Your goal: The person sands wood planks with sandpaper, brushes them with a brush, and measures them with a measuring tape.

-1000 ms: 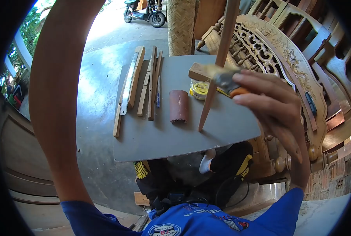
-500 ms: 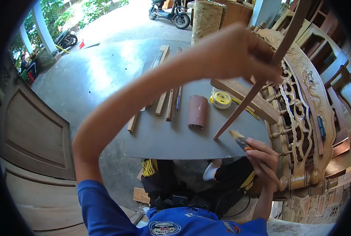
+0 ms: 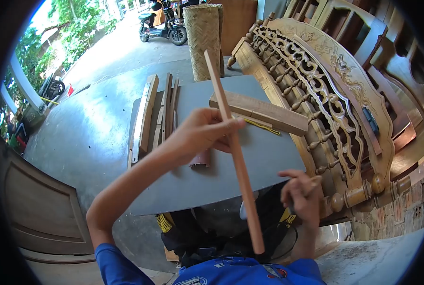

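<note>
A long thin wooden strip (image 3: 241,171) slants across the middle of the view, its lower end over my lap. My left hand (image 3: 205,130) grips it above its middle, fingers wrapped round it. To the right of the strip, my right hand (image 3: 299,190) is closed on the brush, whose handle (image 3: 314,184) sticks up between the fingers; its bristles are hidden. Under my left forearm a curved reddish-brown piece (image 3: 200,159) lies on the grey table (image 3: 183,192), mostly covered.
Wooden pieces (image 3: 150,109) and a metal ruler (image 3: 140,123) lie at the table's left. A thick wooden block (image 3: 269,114) and a yellow cord (image 3: 261,126) are at its right. A carved wooden bench (image 3: 330,104) borders the right side. Beyond stands a woven roll (image 3: 204,38).
The strip has swung from leaning up right to leaning up left, its lower end off the tabletop. My left hand has moved left and down. My right hand has turned the brush. The view has shifted.
</note>
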Available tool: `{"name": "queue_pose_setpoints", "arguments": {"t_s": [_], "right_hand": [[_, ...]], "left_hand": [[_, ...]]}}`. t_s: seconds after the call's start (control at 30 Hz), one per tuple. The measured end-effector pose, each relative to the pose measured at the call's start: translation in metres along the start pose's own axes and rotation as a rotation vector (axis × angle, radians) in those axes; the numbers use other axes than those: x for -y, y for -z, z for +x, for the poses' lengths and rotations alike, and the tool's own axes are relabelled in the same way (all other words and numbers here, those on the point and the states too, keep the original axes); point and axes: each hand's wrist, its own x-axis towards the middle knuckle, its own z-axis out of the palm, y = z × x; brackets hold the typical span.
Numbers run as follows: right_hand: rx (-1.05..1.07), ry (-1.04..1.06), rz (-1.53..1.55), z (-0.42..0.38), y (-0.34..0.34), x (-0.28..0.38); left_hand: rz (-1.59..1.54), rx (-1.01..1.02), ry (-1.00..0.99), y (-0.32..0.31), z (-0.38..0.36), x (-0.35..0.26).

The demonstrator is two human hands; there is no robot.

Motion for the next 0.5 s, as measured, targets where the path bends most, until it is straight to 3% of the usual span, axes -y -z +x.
{"name": "queue_pose_setpoints", "arguments": {"t_s": [0.1, 0.2, 0.23, 0.33, 0.37, 0.47, 0.5], "right_hand": [[0.050, -0.007, 0.156, 0.003, -0.017, 0.009], [0.145, 0.097, -0.038, 0.007, -0.009, -0.002], [0.122, -0.004, -0.007, 0.003, -0.003, -0.002], [-0.119, 0.063, 0.049, -0.011, 0.013, -0.011], [-0.222, -0.009, 0.110, -0.016, 0.016, -0.004], [-0.401, 0.034, 0.274, -0.025, 0.024, -0.021], [-0.440, 0.092, 0.268, -0.028, 0.026, -0.026]], "left_hand": [[-0.066, 0.102, -0.034, -0.032, 0.018, 0.010], [-0.006, 0.164, -0.069, -0.054, 0.036, 0.011], [0.005, 0.163, -0.099, -0.062, 0.040, 0.010], [0.334, 0.284, -0.360, -0.064, 0.085, 0.021], [0.474, 0.253, -0.450, -0.064, 0.103, 0.023], [1.108, -0.225, -0.948, -0.073, 0.165, 0.058], [1.141, -0.197, -0.779, -0.076, 0.181, 0.070]]}}
